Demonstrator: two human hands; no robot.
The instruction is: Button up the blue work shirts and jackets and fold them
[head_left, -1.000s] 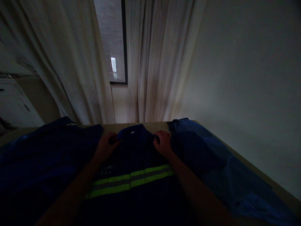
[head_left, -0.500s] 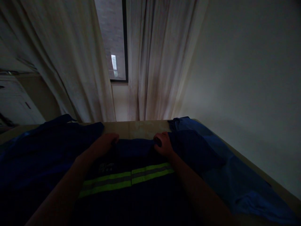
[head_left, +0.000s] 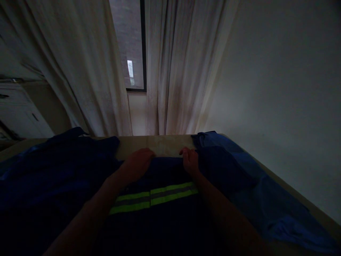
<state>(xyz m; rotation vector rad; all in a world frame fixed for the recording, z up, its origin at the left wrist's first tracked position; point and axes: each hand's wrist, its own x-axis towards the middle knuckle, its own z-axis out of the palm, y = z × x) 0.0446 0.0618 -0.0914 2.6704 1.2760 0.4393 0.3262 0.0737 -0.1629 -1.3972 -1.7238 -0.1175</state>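
Note:
A dark navy work jacket [head_left: 160, 220] with a yellow-green and grey reflective band [head_left: 173, 192] across it lies spread out in front of me. My left hand [head_left: 140, 161] is closed on its far edge, near the collar, the fingertips partly hidden in the dim light. A short way to the right, my right hand [head_left: 190, 160] has its fingers curled over the same edge. Between the two hands, a stretch of the dark collar edge shows.
More dark blue clothing [head_left: 53, 170] is heaped at the left. Lighter blue denim-like clothing [head_left: 255, 192] lies along the right of the tan surface [head_left: 162, 144], beside a pale wall [head_left: 279, 89]. Curtains [head_left: 183, 71] hang behind; a white cabinet [head_left: 20, 110] stands far left.
My left hand has slid right along the jacket's edge, nearer my right hand, and its arm now covers the printed mark. My right hand has shifted slightly right.

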